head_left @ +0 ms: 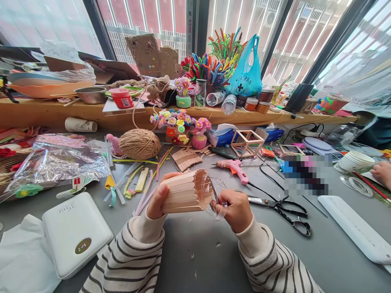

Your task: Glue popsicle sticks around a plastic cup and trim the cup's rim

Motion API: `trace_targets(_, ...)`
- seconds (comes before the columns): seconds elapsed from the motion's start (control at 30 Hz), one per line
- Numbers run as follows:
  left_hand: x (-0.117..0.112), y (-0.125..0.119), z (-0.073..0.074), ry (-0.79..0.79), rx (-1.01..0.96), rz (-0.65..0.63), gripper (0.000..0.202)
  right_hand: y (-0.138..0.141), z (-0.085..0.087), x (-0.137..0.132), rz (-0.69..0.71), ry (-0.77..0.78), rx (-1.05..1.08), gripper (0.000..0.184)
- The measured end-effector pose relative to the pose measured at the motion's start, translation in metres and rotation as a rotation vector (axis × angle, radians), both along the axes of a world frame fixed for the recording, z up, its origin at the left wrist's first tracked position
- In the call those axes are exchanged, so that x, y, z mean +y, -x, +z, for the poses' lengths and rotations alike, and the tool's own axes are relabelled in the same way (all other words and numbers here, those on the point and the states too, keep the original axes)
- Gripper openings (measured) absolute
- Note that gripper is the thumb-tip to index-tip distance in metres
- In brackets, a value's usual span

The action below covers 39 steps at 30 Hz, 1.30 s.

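My left hand point(157, 200) is wrapped round a cup covered in wooden craft sticks point(181, 194). The cup lies on its side in the air, its mouth turned to the right. At the rim, my right hand point(238, 208) is closed on a thin dark metal tool point(214, 191), whose exact kind I cannot make out. Crumpled clear plastic film point(218, 212) hangs between the cup's rim and my right fingers. Large black-handled scissors point(276, 203) rest on the table just right of that hand, with a pink glue gun point(236, 169) behind.
A white power bank point(76, 234) occupies the left front. Behind the cup are a twine ball point(139, 144), loose craft sticks point(186, 159) and a wooden stick frame point(248, 143). A long white device point(354, 228) lies at right, near another person's hand point(381, 174).
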<state>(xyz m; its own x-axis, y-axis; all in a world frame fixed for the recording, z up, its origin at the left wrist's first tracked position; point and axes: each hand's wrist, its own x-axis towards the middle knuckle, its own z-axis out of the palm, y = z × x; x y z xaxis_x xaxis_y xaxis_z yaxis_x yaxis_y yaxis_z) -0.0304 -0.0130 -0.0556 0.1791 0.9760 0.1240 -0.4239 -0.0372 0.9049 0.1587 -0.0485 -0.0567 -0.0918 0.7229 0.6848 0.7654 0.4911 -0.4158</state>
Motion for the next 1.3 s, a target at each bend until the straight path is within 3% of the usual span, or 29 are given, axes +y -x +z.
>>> trace_targets(0.23, -0.001, -0.002, 0.003, 0.011, -0.019, -0.004, 0.045, 0.001, 0.0, 0.0, 0.009, -0.057, 0.002, 0.047)
trace_targets(0.47, 0.0, 0.0, 0.001, 0.027, -0.021, -0.019, 0.046, 0.001, 0.003, -0.003, -0.041, 0.038, 0.045, 0.042)
trace_targets(0.63, -0.001, -0.001, 0.004, 0.057, -0.022, -0.016, 0.045, 0.001, 0.003, -0.003, -0.06, 0.019, 0.028, 0.043)
trace_targets(0.93, -0.002, -0.002, 0.007, 0.083, -0.103, -0.028, 0.043, 0.0, 0.002, -0.001, 0.028, -0.036, -0.016, 0.05)
trace_targets(1.07, -0.001, 0.006, 0.005, 0.165, -0.199, -0.096, 0.036, -0.003, 0.007, -0.001, 0.153, 0.056, 0.041, 0.052)
trace_targets(1.2, 0.003, 0.016, 0.005, 0.231, -0.2, -0.262, 0.042, -0.018, 0.013, 0.001, 0.312, 0.203, 0.081, 0.056)
trace_targets(1.3, 0.005, 0.02, 0.008, 0.237, -0.203, -0.274, 0.04, -0.033, 0.016, 0.003, 0.267, 0.308, 0.125, 0.056)
